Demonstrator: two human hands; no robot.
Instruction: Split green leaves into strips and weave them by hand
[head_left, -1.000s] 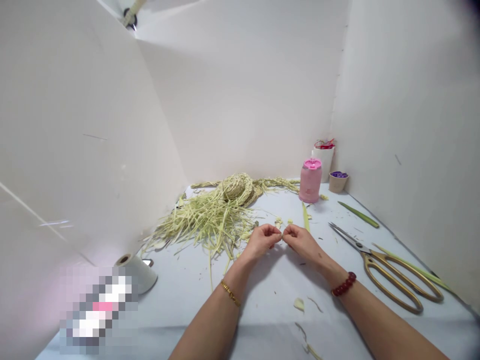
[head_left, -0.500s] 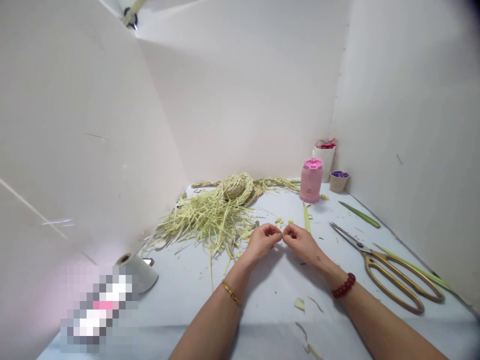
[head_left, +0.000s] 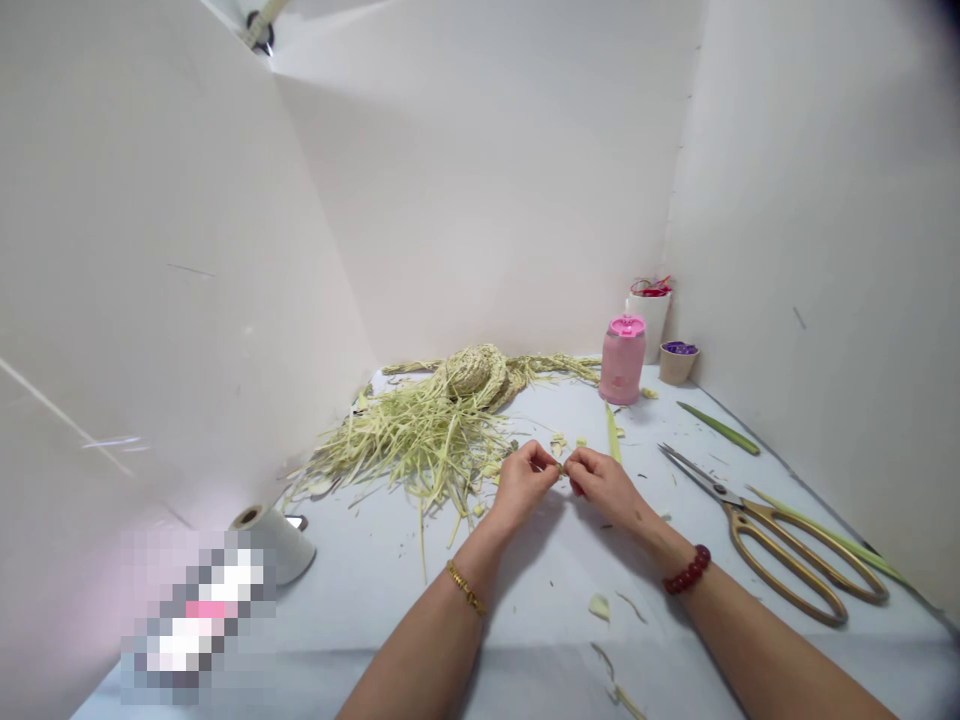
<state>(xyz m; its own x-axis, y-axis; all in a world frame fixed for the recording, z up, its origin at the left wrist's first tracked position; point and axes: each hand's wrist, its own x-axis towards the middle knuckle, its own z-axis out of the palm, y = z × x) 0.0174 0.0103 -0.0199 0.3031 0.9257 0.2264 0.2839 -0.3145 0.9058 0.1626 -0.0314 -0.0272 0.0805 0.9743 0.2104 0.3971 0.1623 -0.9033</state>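
My left hand (head_left: 526, 482) and my right hand (head_left: 601, 482) nearly meet above the pale blue cloth. Each has thumb and fingertips pinched together. Between the fingertips shows a tiny brownish-green bit (head_left: 562, 469), too small to name. To the left of my left hand lies a heap of pale green strips (head_left: 420, 440), with a woven coil (head_left: 476, 375) behind it. A flat green leaf strip (head_left: 613, 433) lies just beyond my right hand. Big gold-handled scissors (head_left: 780, 560) rest to the right, blades apart only slightly.
A pink bottle (head_left: 622, 362), a white cup with red items (head_left: 651, 318) and a small tub with purple contents (head_left: 679, 363) stand at the back right. A white roll (head_left: 276, 545) stands at the left. Leaf scraps (head_left: 599, 607) lie near the front.
My fingertips have drawn slightly apart, and the small bit between them shows more clearly. My left hand has shifted a little to the left. The objects on the cloth have not moved.
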